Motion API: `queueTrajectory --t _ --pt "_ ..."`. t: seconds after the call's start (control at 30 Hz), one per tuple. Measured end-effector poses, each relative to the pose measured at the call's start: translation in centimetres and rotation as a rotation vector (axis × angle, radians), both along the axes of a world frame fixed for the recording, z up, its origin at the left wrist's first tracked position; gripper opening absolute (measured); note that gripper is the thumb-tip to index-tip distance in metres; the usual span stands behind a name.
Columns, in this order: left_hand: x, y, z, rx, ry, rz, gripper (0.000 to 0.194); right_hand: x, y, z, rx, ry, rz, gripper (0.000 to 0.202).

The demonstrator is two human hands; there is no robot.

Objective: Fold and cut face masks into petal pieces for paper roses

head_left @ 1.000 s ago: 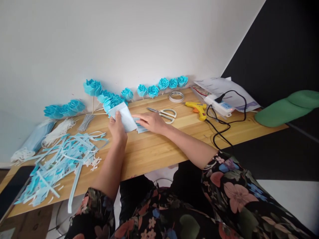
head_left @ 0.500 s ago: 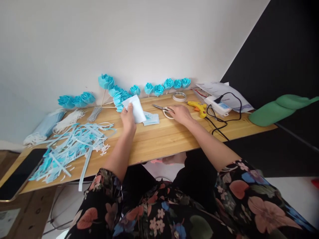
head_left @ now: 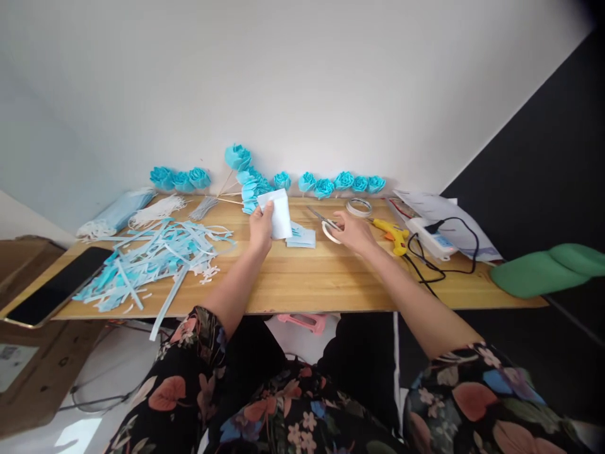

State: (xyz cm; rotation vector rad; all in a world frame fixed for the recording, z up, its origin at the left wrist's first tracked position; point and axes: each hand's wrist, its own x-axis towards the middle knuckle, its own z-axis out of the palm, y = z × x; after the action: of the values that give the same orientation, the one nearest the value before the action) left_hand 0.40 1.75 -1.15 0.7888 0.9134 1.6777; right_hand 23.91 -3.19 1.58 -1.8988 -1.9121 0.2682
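My left hand (head_left: pixel 262 228) is closed on a folded pale piece of fabric (head_left: pixel 280 213), the thumb lying across its front and the piece held upright above the table. Behind it on the wood lie pale blue cut pieces (head_left: pixel 301 238), partly covered by the held one. At the handles of the scissors (head_left: pixel 329 230), which have white grips, my right hand (head_left: pixel 352 232) curls its fingers round one loop. The blades are slightly parted and point to the far left. Blue fabric flowers (head_left: pixel 253 184) on thin sticks lie just behind my left hand.
A heap of blue and white strips (head_left: pixel 155 258) and a phone (head_left: pixel 59 287) cover the table's left side, with stacked face masks (head_left: pixel 118 214) behind. Rightward are a tape roll (head_left: pixel 359 208), a yellow glue gun (head_left: pixel 391 234), a corded power strip (head_left: pixel 431 239) and a green object (head_left: pixel 534 271).
The camera view has swung, so the table sits further right and more level. My right hand's fingers have curled around the scissors' handle. My left hand still holds the folded fabric.
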Motion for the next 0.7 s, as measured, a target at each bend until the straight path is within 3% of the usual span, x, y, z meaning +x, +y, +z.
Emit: queueTrajectory --t 0.13,0.23,0.43,0.7 --pt "0.0 -0.3 0.3 -0.034 -0.068 -0.002 0.033 -0.4 -2.2 0.7 -0.180 0.926 0.085 0.070" --pt "0.0 -0.7 0.5 -0.066 -0.105 -0.016 0.033 -1.2 -4.0 0.8 -0.360 1.297 0.247 0.063" --pt "0.2 -0.8 1.9 -0.145 -0.176 -0.014 0.026 -2.5 -4.7 0.7 -0.473 1.557 0.439 0.056" --pt "0.2 2.1 6.4 -0.067 -0.236 0.026 0.016 -4.7 -3.9 2.9 -0.553 1.562 0.671 0.053"
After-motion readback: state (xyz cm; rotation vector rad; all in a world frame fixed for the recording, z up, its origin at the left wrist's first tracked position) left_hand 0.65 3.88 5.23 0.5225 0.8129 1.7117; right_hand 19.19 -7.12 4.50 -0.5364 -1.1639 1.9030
